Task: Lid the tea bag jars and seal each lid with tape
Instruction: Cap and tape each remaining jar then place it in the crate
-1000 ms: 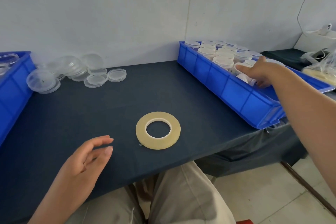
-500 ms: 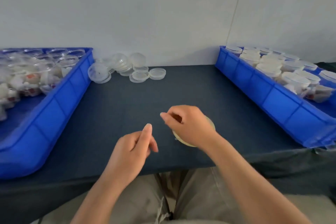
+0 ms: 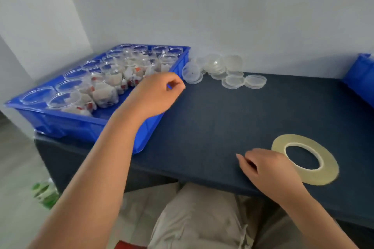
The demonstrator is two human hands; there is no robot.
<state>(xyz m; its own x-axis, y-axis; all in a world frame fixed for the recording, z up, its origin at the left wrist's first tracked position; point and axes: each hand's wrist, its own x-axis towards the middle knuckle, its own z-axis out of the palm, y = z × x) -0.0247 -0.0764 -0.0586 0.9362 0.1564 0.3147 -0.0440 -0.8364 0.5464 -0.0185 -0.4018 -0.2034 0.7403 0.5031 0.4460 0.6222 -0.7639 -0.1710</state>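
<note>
The left hand (image 3: 155,95), curled and empty, had moved from the middle of the counter (image 3: 212,119) to the tray (image 3: 85,127) of open tea bag jars (image 3: 105,95), likely fetching the next one, while the right hand (image 3: 267,170) lay loosely curled beside the tape (image 3: 327,170).

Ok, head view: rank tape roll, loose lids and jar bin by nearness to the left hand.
1. Jar bin, beneath the left hand.
2. Loose lids, just right, by the wall.
3. Tape roll, far right, near edge.
</note>
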